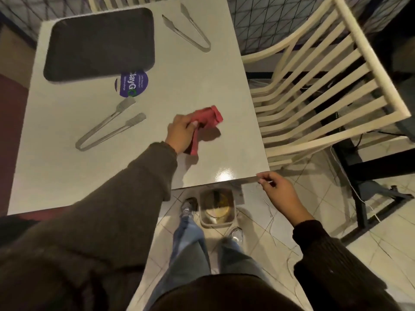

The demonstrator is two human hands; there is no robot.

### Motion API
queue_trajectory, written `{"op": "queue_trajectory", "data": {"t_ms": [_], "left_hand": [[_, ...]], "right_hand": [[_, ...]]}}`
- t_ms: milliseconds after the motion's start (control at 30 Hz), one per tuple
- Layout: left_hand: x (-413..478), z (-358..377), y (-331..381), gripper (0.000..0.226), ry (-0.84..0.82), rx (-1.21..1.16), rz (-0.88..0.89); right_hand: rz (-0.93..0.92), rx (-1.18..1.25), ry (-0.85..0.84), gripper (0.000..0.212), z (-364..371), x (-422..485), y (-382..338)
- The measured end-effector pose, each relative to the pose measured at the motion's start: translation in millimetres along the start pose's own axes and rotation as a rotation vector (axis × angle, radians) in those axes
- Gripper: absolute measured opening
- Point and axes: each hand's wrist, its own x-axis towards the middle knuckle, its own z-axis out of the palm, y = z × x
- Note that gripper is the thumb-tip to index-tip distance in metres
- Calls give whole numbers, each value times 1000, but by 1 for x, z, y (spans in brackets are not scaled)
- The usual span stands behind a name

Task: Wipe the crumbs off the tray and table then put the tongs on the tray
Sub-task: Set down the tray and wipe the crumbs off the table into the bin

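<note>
A dark rectangular tray (98, 44) lies at the far left of the white table (202, 86). One pair of metal tongs (187, 28) rests to the right of the tray. A second pair of tongs (110, 125) lies nearer to me, on the left. My left hand (180, 133) grips a red cloth (205, 121) near the middle-right of the table, with the cloth lying on the surface. At the table's near right corner my right hand (277, 190) hovers, its fingers loosely curled and nothing in it.
A purple round sticker (134, 84) sits on the table just below the tray. A cream slatted chair (318, 86) stands right of the table. On the tiled floor by my feet stands a small bin (216, 207). Black furniture legs stand at right.
</note>
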Motion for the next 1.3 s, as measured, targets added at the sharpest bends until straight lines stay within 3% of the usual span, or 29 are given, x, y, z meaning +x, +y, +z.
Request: {"op": "queue_trajectory", "data": {"t_ms": [133,400,667,800,1133,1200,1300], "left_hand": [[64,2,20,36,104,160,-83],[146,61,48,50,-28,303,-110],[76,101,57,37,-286,539,305],[13,102,32,27,-274,405,425],[-112,102,-3,36,-467,457,281],[-122,94,-9,48,-518,327,240],[-116,72,-21,52,-358,-67,61]], "right_hand": [[25,-25,38,18,-9,4,8],[158,36,163,19,1,11,16],[149,61,153,20,5,12,9],[124,39,136,19,4,10,5],[27,-18,37,19,10,-9,-5],[10,-28,20,18,10,-8,-13],[-32,-32,8,16,8,-4,-28]]}}
